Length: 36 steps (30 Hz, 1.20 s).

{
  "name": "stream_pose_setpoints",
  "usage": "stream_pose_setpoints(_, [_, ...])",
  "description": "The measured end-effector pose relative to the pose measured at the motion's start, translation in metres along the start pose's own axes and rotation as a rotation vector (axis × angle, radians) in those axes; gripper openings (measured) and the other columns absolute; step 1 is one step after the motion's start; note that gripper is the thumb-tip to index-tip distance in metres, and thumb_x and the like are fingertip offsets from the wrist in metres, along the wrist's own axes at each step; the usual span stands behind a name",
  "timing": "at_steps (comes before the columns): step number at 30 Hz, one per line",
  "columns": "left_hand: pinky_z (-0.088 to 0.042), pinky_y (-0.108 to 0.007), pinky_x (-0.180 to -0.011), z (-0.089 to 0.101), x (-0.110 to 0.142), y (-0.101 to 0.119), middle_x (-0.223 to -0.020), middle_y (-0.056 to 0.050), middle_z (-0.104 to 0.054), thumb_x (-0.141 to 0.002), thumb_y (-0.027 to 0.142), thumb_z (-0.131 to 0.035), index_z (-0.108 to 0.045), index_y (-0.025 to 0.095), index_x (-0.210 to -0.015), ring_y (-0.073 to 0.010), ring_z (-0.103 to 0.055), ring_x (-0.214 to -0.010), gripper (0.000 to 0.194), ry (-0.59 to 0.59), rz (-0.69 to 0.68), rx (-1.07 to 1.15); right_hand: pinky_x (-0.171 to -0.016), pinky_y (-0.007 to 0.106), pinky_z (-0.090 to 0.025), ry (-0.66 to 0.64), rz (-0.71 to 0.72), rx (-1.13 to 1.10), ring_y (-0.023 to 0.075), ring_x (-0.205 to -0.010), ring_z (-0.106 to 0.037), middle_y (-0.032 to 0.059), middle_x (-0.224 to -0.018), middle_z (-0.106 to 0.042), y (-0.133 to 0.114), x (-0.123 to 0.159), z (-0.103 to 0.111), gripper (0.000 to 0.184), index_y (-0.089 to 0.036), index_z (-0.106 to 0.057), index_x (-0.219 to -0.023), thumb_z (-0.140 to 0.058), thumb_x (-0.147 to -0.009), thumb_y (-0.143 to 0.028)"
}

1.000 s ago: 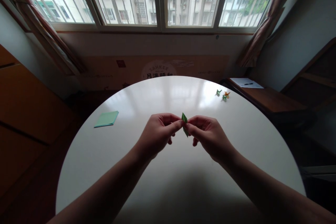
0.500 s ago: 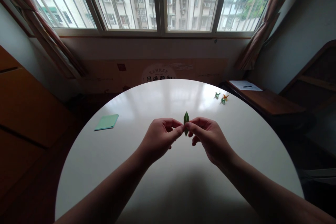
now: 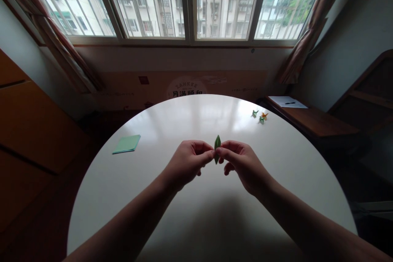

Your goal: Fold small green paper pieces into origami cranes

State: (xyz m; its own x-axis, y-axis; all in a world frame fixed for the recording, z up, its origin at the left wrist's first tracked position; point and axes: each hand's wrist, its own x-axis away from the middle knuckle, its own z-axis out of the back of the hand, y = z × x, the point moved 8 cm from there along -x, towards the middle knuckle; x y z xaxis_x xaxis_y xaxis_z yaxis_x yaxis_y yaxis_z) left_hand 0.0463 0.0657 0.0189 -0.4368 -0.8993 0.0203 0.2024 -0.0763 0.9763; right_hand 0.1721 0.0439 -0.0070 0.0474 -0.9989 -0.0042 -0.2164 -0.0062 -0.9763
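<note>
Between my two hands is a small piece of folded green paper [image 3: 217, 142], narrow and pointed at top and bottom, held upright above the white table. My left hand [image 3: 190, 161] pinches its left side between thumb and fingers. From the other side my right hand [image 3: 241, 159] grips it, the thumb lying across its front. The fingertips cover the middle of the paper, so its folds there are hidden.
A stack of light green paper squares [image 3: 126, 144] lies on the round white table [image 3: 196, 118] at the left. Toward the back right stand small folded paper birds, one orange [image 3: 264, 116] and two green [image 3: 255, 113]. Beyond is a wooden side table [image 3: 322, 120] bearing paper and a pen.
The view has tilted slightly, so everything sits a little lower. Both hands keep their pinch on the folded paper, which leans a bit more now.
</note>
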Motion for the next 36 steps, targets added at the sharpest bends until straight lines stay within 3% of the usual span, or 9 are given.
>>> stream_pose_setpoints(9, [-0.042,-0.018,-0.036,0.007,-0.002,0.001,-0.065,-0.004,-0.062,-0.080,0.035,-0.066,-0.071,0.010,-0.086,-0.0128,-0.054,-0.056,0.026,0.078,-0.061,-0.057,-0.045,0.019,-0.040,0.001,0.027,0.023,0.0121,-0.060,-0.053,0.0012,-0.065,-0.061,0.000,-0.003,0.001,0.026,-0.014,-0.070,-0.075,-0.079,-0.070,-0.038])
stream_pose_setpoints(24, [-0.041,-0.018,-0.035,0.008,-0.014,-0.016,-0.057,0.002,-0.054,-0.076,0.030,-0.059,-0.059,0.013,-0.076,-0.0088,-0.047,-0.046,0.017,0.026,-0.096,-0.002,-0.045,0.021,-0.041,-0.006,0.009,0.141,0.0124,-0.057,-0.054,0.0033,-0.065,-0.064,0.013,-0.008,0.000,0.024,-0.013,-0.070,-0.076,-0.073,-0.074,-0.036])
stream_pose_setpoints(30, [-0.039,-0.020,-0.036,0.005,-0.017,-0.024,-0.062,0.000,-0.057,-0.075,0.037,-0.061,-0.057,0.015,-0.081,-0.0129,-0.052,-0.052,0.023,-0.120,-0.064,-0.045,-0.044,0.020,-0.041,-0.094,0.025,0.262,0.0116,-0.054,-0.054,0.0011,-0.064,-0.062,0.023,-0.017,-0.004,0.020,-0.014,-0.067,-0.077,-0.065,-0.077,-0.034])
stream_pose_setpoints(36, [-0.040,-0.022,-0.054,0.003,-0.018,-0.030,-0.061,0.000,-0.061,-0.068,0.019,-0.059,-0.067,0.012,-0.073,-0.0114,-0.053,-0.058,0.011,-0.280,-0.074,-0.203,-0.051,0.020,-0.038,-0.248,0.061,0.456,0.0110,-0.057,-0.053,0.0003,-0.060,-0.063,0.027,-0.022,-0.007,0.007,-0.013,-0.070,-0.066,-0.066,-0.068,-0.018])
